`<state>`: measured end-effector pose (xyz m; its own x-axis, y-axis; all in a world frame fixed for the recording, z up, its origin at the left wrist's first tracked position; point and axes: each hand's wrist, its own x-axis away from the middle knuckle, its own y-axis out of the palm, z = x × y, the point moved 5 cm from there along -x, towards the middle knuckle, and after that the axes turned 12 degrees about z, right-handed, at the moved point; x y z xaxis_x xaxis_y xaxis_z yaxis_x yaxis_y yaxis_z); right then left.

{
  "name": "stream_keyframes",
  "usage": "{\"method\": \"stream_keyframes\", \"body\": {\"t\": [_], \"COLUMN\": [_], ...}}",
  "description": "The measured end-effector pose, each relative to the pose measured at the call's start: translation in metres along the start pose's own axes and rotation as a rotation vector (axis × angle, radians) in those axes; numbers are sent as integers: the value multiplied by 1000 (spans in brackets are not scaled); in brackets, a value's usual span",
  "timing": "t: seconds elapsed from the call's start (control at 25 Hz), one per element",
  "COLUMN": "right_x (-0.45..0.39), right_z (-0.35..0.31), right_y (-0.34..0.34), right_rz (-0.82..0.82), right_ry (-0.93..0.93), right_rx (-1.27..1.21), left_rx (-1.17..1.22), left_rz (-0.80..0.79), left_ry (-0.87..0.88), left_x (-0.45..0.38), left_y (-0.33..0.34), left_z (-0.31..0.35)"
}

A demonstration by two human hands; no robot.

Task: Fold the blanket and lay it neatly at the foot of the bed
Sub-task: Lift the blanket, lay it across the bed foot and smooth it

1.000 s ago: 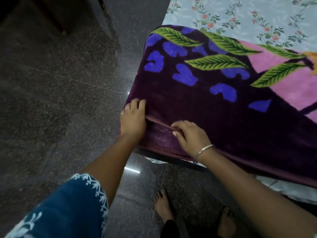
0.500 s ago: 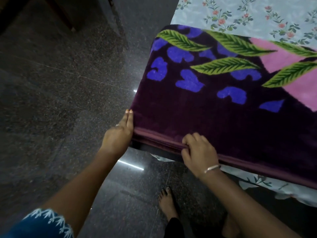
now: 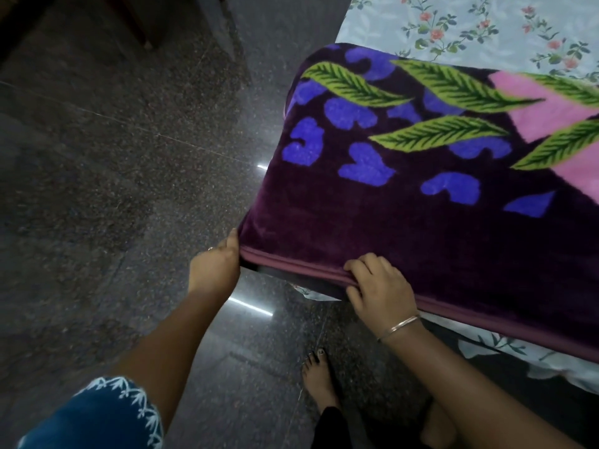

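The folded blanket (image 3: 405, 215), dark purple plush with blue patches, green leaves and a pink area, lies on the corner of the bed (image 3: 479, 30), which has a pale floral sheet. My left hand (image 3: 217, 264) presses flat against the blanket's near left corner, fingers straight along its side. My right hand (image 3: 379, 286) grips the piped near edge, fingers curled over the top and thumb under the hem. The blanket's right part runs out of view.
Dark polished granite floor (image 3: 113, 189) fills the left and bottom. My bare feet (image 3: 319, 377) stand just below the bed's edge. Dark furniture legs (image 3: 136, 24) show at the top left. The sheet's hem (image 3: 496, 345) hangs below the blanket.
Both hands slid from the blanket's top down to its near edge. My left hand moved to the outer corner and my right hand now curls over the piped hem.
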<state>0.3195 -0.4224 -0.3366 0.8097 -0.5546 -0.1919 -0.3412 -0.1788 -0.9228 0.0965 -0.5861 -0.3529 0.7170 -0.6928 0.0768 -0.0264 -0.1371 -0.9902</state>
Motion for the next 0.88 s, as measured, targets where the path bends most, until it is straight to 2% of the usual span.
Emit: {"method": "stream_keyframes", "body": {"t": [0.08,0.16,0.2,0.24,0.28,0.4,0.48,0.64,0.76,0.84,0.88], "right_x": [12,25,28,27,25,23,33,63,99,122,128], "right_z": [-2,-4,-4,-3,0,24,55,124,181,208,215], "right_y": [11,23,25,24,19,-5,-22,-54,-79,-96,-105], "right_rz": [-44,-109,-117,-111,-100,-59,-63,-41,4,37,47], "right_ry": [-118,-199,-214,-220,-210,-95,18,158,376,514,507], "right_rx": [42,87,91,84,76,71,81,169,246,272,289], "left_rx": [-41,48,153,250,298,325,358,388,337,294,296], "left_rz": [-112,-231,-233,-167,-61,166,189,151,126,120,128], "left_ry": [10,-177,-274,-317,-283,44,270,604,761,754,753], "left_x": [8,18,25,31,37,51,54,58,70,72,73], "left_y": [12,25,28,28,22,-7,-26,-45,-47,-50,-54], "left_z": [-3,-7,-6,-1,11,78,138,248,303,323,331]}}
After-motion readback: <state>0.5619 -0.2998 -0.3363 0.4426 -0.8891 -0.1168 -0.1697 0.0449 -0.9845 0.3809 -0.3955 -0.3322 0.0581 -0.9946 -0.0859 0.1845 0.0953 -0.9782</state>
